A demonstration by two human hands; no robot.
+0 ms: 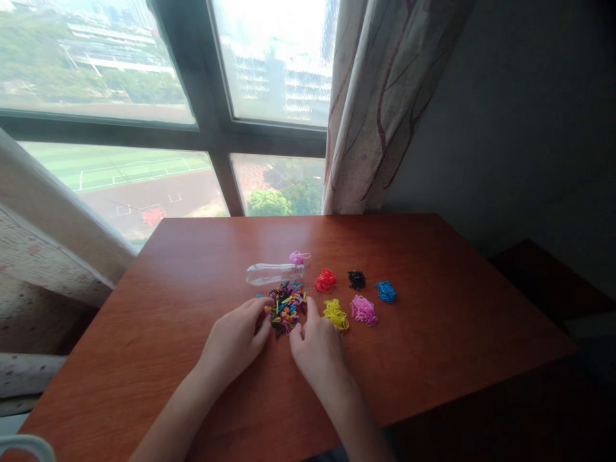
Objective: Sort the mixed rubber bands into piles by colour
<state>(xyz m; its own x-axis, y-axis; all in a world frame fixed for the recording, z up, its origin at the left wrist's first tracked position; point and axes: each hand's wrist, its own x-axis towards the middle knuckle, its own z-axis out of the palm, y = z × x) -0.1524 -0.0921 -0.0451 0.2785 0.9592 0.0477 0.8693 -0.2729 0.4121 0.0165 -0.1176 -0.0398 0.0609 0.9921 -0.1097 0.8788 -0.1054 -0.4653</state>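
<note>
A mixed pile of small, colourful rubber bands (285, 307) lies on the brown table between my two hands. My left hand (240, 337) is at the pile's left side, fingertips and thumb apart and touching its edge. On the other side, my right hand (320, 343) has its index finger stretched along the pile's right edge, with the other fingers bent. Single-colour heaps lie to the right: red bands (325, 280), yellow bands (336, 314), black bands (357, 279), pink bands (364, 310) and blue bands (385, 291). The yellow heap is close beside my right hand.
Behind the mixed pile, a clear plastic bottle-shaped container (274, 274) lies on its side, near a pink cap with a loop (298, 257). The wooden table (433, 359) meets a window at the back, with a patterned curtain (375, 115) on the right.
</note>
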